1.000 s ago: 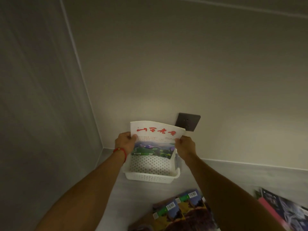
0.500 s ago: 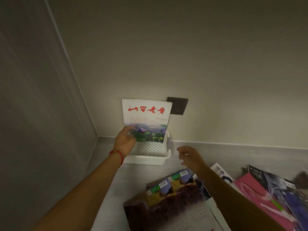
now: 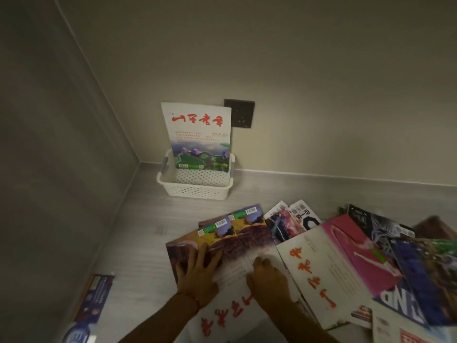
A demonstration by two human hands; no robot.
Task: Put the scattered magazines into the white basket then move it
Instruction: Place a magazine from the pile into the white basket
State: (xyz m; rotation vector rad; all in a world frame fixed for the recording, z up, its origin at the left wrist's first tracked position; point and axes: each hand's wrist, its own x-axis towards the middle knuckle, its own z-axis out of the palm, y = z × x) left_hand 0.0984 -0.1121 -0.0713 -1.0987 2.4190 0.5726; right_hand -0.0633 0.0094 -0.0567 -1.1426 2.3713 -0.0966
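Observation:
The white basket (image 3: 195, 188) stands in the back corner against the wall. One magazine with red characters (image 3: 199, 134) stands upright in it, leaning on the wall. Several magazines lie scattered and overlapping on the grey surface in front. My left hand (image 3: 197, 274) lies flat, fingers spread, on the nearest magazine with the brown landscape cover (image 3: 232, 246). My right hand (image 3: 268, 276) rests on the same magazine's white part, fingers curled down. A white magazine with red characters (image 3: 309, 271) and a pink one (image 3: 356, 256) lie to the right.
A dark wall socket (image 3: 241, 115) sits behind the basket. A blue booklet (image 3: 92, 303) lies at the near left by the left wall. Walls close the surface at left and back. Bare grey surface (image 3: 148, 219) lies between basket and pile.
Both hands let go of the red-character magazine, which now stands in the basket. They came back toward me and settled on the top magazine of the pile. The view tilted down.

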